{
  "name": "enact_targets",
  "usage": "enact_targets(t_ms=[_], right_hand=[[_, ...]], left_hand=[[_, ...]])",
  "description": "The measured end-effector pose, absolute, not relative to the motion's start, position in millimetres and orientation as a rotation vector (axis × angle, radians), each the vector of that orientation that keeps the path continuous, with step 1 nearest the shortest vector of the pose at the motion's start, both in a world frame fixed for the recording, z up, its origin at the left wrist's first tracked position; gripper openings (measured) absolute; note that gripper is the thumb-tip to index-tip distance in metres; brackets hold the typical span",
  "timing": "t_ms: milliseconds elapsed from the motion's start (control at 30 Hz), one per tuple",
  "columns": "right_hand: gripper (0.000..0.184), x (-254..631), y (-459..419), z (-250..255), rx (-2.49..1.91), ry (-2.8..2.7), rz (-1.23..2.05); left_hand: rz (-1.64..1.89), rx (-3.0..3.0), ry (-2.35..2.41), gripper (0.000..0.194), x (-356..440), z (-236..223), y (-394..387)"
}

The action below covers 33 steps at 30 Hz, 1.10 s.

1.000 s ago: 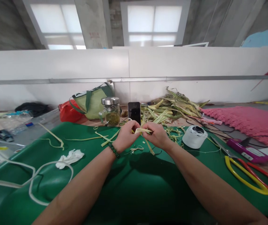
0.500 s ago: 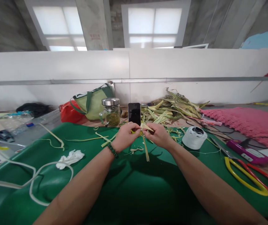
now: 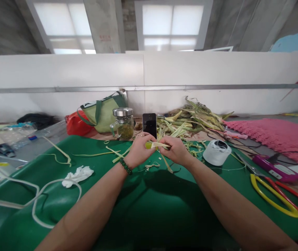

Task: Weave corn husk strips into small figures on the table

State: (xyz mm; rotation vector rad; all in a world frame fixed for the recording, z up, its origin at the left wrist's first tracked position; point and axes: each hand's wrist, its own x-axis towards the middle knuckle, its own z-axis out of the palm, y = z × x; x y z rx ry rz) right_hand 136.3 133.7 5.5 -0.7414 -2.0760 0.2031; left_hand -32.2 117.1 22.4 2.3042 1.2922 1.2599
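Leaf strip (image 3: 162,145) now swung level from hanging down, left hand (image 3: 138,150) and right hand (image 3: 175,150) both pinching it, open green cloth (image 3: 149,205) beneath fingers, no readable writing.

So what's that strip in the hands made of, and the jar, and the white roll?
The strip, pinched by the left hand and right hand, looks like dried plant leaf: pale yellow-green, flat, matte, like the leaf pile behind. The jar seems clear shiny glass with a brushed metal lid. The white roll looks like wound thread or cord, though it is too blurred to be sure.
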Motion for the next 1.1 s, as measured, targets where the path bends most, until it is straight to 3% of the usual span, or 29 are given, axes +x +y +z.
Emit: enact_targets(t_ms=[100,200,633,900,1100], right_hand=[[0.014,137.5,135.1,7.7,-0.812,-2.037,0.235],[0.013,138.7,136.4,9.0,-0.875,-1.979,0.222],[0.016,136.5,130.9,14.8,-0.841,-1.961,0.472],[0.02,139.1,133.3,15.0,-0.777,-1.841,0.99],[0.021,138.7,132.6,15.4,-0.764,-1.719,1.191]], left_hand=[[1.443,2.371,1.492,0.015,-31.1,23.5,113.4],[1.512,2.301,1.548,0.009,-29.9,24.7,109.2],[1.444,1.894,1.186,0.009,-26.5,20.5,115.3],[1.618,2.253,1.206,0.008,-24.2,21.6,107.4],[1.526,1.915,1.074,0.013,-26.7,20.4,113.8]])
